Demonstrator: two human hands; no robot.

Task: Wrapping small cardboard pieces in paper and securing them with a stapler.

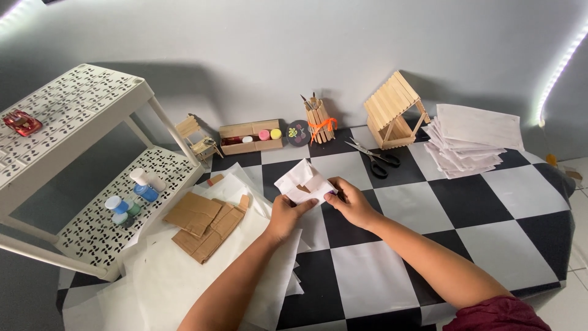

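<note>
Both my hands hold a folded piece of white paper (304, 181) above the black and white checkered table (502, 245). My left hand (286, 216) grips its lower left edge, thumb on top. On the lower right side my right hand (350, 202) pinches it with bent fingers. The paper is partly creased and lifted off the table.
Cardboard pieces (203, 224) lie on large translucent sheets (184, 276) at left. A white perforated shelf rack (73, 135) holds paint bottles (146, 185) and a red toy car (22, 122). Scissors (373, 159), a stick house (395, 110), a stick holder (320, 122), a paint box (251, 137) and a paper stack (471, 141) stand behind.
</note>
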